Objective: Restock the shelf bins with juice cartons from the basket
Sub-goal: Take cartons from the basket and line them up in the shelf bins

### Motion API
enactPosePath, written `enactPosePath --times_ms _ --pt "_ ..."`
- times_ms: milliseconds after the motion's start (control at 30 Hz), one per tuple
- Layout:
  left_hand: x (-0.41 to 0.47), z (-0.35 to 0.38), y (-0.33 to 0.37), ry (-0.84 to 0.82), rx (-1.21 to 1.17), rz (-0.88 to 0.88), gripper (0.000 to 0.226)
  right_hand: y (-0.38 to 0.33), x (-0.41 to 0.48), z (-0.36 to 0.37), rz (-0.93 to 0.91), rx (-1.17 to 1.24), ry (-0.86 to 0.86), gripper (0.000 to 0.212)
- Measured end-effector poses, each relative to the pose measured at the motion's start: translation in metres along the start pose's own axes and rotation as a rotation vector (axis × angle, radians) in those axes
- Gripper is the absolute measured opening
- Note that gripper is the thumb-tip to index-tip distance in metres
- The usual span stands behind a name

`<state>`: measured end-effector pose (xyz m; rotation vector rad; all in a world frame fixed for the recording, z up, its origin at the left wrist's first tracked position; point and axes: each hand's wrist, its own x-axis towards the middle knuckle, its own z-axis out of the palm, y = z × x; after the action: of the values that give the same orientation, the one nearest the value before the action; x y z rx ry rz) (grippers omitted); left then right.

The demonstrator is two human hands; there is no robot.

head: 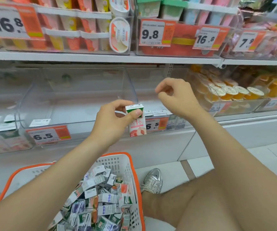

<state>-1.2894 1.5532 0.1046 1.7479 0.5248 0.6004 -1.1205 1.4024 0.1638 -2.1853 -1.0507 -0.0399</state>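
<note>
Two clear plastic shelf bins (77,100) sit side by side on the lower shelf, each with an orange 6.5 price tag (48,135) on its front wall. Only a few carton tops show low down inside them, and most of the space above is bare. To the right, a neighbouring bin holds orange jelly cups (231,92) with round foil lids. On the shelf above, more clear bins carry packaged snacks behind a 9.8 price tag (152,33) and others. Below the forearms stands a white basket (117,161) with an orange rim, heaped with small juice cartons (101,202) lying at all angles. A silver sneaker (152,180) rests on the pale floor just beside it, and a bare knee fills the lower right corner.

One juice carton (137,121), white and pink with a peach picture and a green band at the top, is held upright in front of the bins' front walls, partly covering the right-hand price tag. The left hand (112,117) pinches it near the top, thumb across the front face and fingers curled behind. The right hand (176,95) hovers above and to the right of the carton, apart from it, its fingers loosely curled and holding nothing, wrist bent down toward the bin
</note>
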Motion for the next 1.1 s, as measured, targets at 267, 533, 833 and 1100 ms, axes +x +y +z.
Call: enactPosePath --times_ms 267,533,833,1100 --pt "-0.023 -0.097 0.012 0.032 -0.211 -0.173 0.019 -0.101 -0.013 0.056 -0.151 0.264 -0.388 0.029" --pt "-0.038 -0.189 0.020 0.093 0.002 -0.077 0.020 -0.179 -0.005 0.125 -0.219 0.261 -0.345 0.034" --pt "-0.035 -0.310 -0.005 0.415 0.693 0.000 0.029 -0.251 0.000 0.199 -0.204 0.491 -0.205 0.027" --pt "-0.051 -0.398 -0.077 0.206 1.297 -0.574 0.084 -0.331 0.024 0.286 -0.639 0.306 -0.202 0.033"
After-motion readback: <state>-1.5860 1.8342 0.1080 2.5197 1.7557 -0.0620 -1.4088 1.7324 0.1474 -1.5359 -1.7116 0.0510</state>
